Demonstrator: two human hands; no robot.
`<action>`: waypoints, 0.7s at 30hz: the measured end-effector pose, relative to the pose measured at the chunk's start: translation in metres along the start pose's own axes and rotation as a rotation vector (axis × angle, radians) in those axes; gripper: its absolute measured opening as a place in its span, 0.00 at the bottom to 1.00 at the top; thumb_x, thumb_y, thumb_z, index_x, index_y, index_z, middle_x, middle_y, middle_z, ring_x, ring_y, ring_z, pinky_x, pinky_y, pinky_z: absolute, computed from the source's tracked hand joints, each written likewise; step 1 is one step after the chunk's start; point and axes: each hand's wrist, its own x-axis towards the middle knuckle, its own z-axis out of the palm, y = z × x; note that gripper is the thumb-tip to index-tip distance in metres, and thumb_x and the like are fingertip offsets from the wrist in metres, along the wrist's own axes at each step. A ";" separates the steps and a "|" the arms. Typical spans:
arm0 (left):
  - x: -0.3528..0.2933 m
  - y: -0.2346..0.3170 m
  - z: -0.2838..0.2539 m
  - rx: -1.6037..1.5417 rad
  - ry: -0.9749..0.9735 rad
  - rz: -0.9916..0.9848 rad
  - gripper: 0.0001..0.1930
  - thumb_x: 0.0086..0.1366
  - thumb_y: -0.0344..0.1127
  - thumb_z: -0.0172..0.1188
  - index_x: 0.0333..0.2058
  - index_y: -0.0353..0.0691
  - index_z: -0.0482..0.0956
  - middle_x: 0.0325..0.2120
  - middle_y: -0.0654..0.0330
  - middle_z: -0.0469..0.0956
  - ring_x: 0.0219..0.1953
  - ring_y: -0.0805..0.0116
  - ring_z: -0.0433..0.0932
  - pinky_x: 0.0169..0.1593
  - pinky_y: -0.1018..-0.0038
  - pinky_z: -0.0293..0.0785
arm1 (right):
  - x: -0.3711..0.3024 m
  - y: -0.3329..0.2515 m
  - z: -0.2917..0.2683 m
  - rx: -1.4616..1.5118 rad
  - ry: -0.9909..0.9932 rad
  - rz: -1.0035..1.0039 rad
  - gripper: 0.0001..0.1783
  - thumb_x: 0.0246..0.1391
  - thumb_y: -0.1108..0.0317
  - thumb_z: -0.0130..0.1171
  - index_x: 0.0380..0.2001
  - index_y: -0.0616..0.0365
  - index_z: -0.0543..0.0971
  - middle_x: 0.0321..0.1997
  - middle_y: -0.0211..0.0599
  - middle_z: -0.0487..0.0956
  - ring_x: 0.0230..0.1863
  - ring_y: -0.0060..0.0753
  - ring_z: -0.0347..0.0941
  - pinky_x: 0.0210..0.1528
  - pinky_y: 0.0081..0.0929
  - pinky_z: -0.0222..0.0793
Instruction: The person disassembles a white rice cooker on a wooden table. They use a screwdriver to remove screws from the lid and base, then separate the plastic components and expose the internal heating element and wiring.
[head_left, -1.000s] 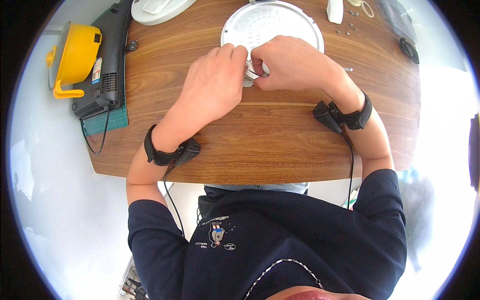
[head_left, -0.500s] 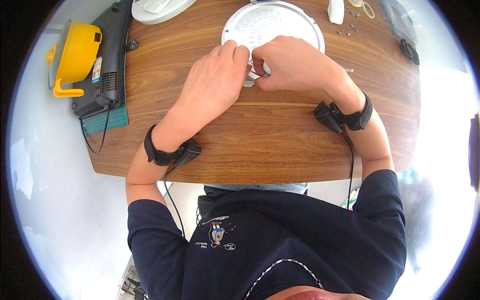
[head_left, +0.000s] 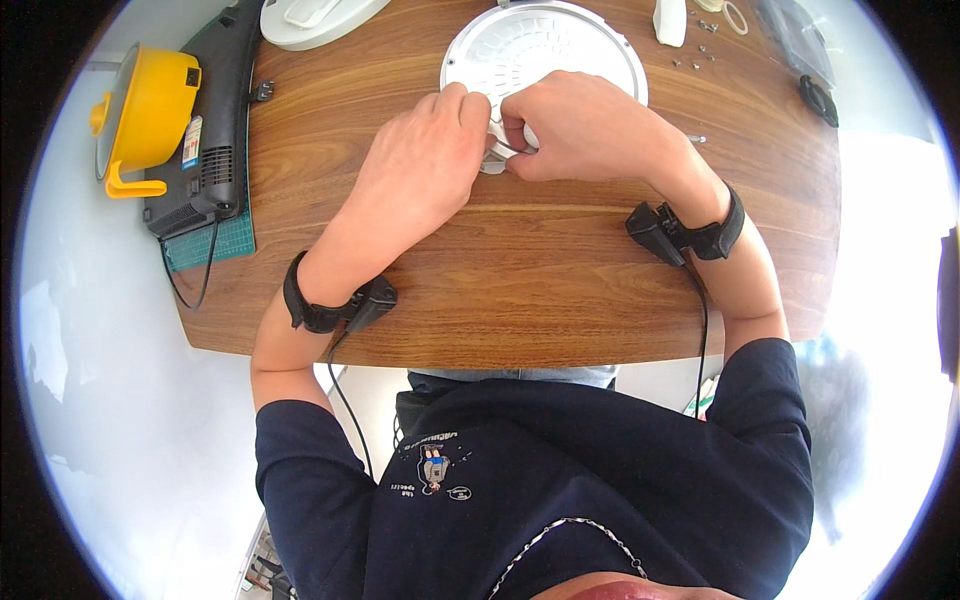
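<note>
A round white disc (head_left: pixel 545 48) with a ribbed middle and a metallic rim lies on the wooden table, in front of both hands. At its near edge my right hand (head_left: pixel 585 125) is closed, thumb and forefinger pinching a small white part (head_left: pixel 505 145). My left hand (head_left: pixel 425 150) is closed beside it, back of the hand up. Its fingertips are hidden, so what they grip cannot be made out. A small light tab (head_left: pixel 492 168) shows below the white part, between the hands.
At left a yellow lidded pot (head_left: pixel 155 105) rests on a black appliance (head_left: pixel 220 150) over a green cutting mat (head_left: pixel 225 240). Far off lie a white round lid (head_left: pixel 320 25), a white piece (head_left: pixel 670 22) and small screws (head_left: pixel 697 65). A cable runs from each wrist strap.
My left hand has shifted slightly left, widening the gap between the hands. More of the white part shows there. My right hand is nearly still.
</note>
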 end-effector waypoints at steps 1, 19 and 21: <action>0.000 0.000 0.000 0.006 0.003 0.003 0.08 0.71 0.32 0.60 0.40 0.36 0.70 0.37 0.50 0.75 0.41 0.46 0.79 0.41 0.54 0.77 | 0.000 0.000 0.000 -0.002 -0.003 0.004 0.12 0.49 0.60 0.70 0.31 0.58 0.86 0.25 0.44 0.84 0.30 0.47 0.82 0.37 0.39 0.77; 0.001 0.002 -0.008 -0.009 -0.024 0.012 0.08 0.70 0.32 0.60 0.40 0.38 0.71 0.36 0.51 0.79 0.40 0.47 0.81 0.40 0.54 0.78 | 0.000 0.002 0.002 -0.004 0.008 -0.005 0.13 0.48 0.60 0.70 0.31 0.58 0.86 0.25 0.44 0.85 0.31 0.48 0.82 0.37 0.39 0.77; 0.001 0.002 -0.008 -0.016 -0.040 0.006 0.07 0.70 0.32 0.60 0.40 0.38 0.70 0.36 0.50 0.79 0.40 0.46 0.81 0.40 0.53 0.77 | 0.000 0.002 0.002 -0.004 0.003 -0.003 0.13 0.48 0.60 0.70 0.31 0.58 0.86 0.25 0.44 0.85 0.31 0.48 0.82 0.37 0.40 0.77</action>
